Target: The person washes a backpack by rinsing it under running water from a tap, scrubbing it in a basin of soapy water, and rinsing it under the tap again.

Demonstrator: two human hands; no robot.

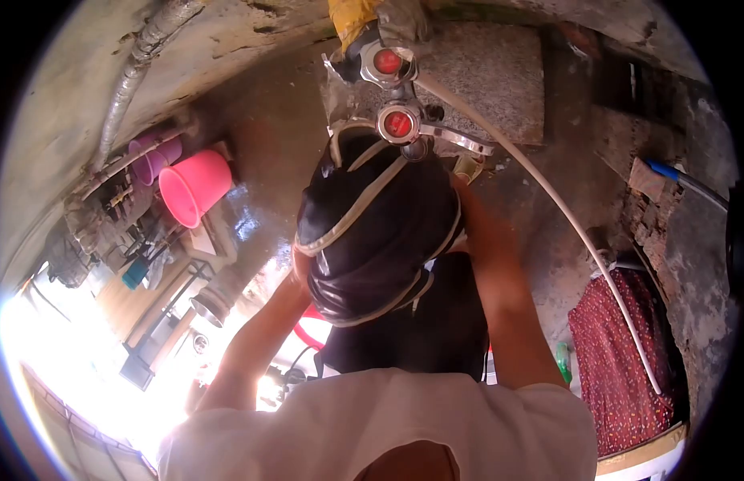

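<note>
A bulky black, leather-like bag (380,224) with beige piping fills the middle of the head view, in front of my chest. My left hand (303,261) is against its left side, fingers mostly hidden behind it. My right hand (462,191) grips its upper right side, fingers also out of sight. Just beyond the bag are two round chrome fittings, a nearer one (398,123) with a lever handle and a farther one (387,62), both with red centres. Black fabric (436,321) lies below the bag, near my lap.
A pale hose (540,180) runs from near the fittings to a red patterned cloth (620,353) at right. A pink bucket (197,186) and a purple bucket (157,159) are at left. A stone slab (492,80) lies ahead. A blue-ended pipe (664,170) juts from the right wall.
</note>
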